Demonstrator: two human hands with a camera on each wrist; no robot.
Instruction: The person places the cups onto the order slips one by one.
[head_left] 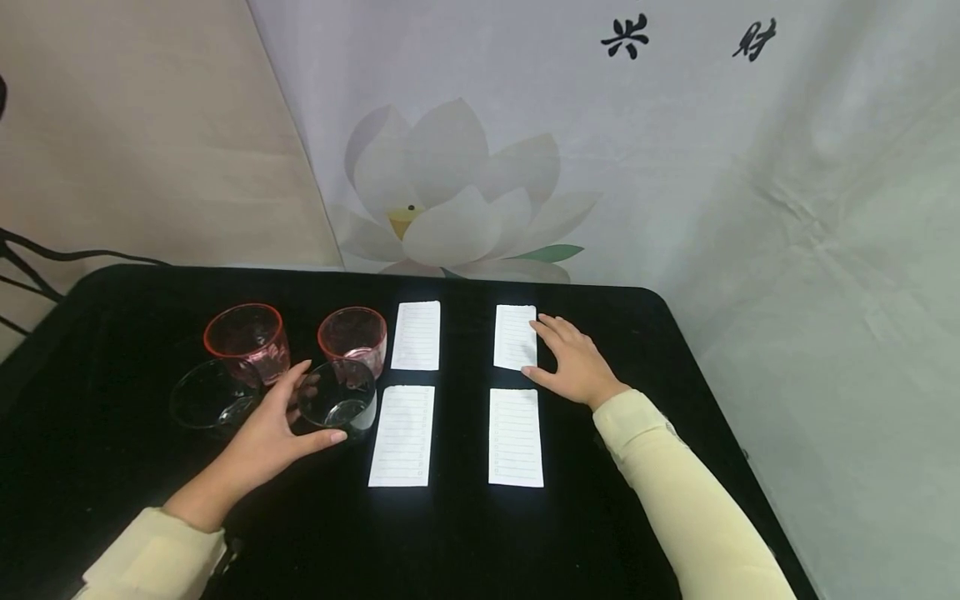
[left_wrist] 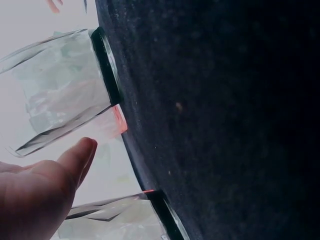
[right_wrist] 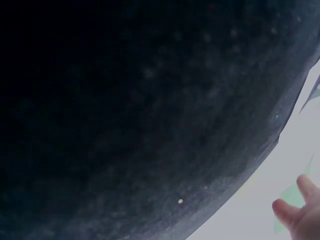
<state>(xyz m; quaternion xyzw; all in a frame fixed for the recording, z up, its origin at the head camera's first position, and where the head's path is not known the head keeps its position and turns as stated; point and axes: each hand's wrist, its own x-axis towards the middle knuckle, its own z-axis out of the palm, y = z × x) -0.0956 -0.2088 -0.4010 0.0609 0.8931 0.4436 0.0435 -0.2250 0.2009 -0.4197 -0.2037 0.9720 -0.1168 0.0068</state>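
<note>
My left hand (head_left: 273, 425) is spread around the left side of a clear glass (head_left: 360, 417), its thumb in front and its fingers behind. In the left wrist view a fingertip (left_wrist: 86, 145) shows a small gap from that glass (left_wrist: 65, 85). A second clear glass (head_left: 202, 404) stands left of the hand. Behind them are two pink glasses with red rims, one at left (head_left: 262, 358) and one at right (head_left: 375, 354). My right hand (head_left: 577, 362) has its fingers spread beside the right edge of the far right lined paper slip (head_left: 513, 333), holding nothing.
Three more lined slips lie on the black table (head_left: 457, 533): far left (head_left: 416, 333), near left (head_left: 402, 433) and near right (head_left: 516, 437). A white cloth (head_left: 675, 167) with a lotus print hangs behind the table. Black cables (head_left: 82, 252) run at the left.
</note>
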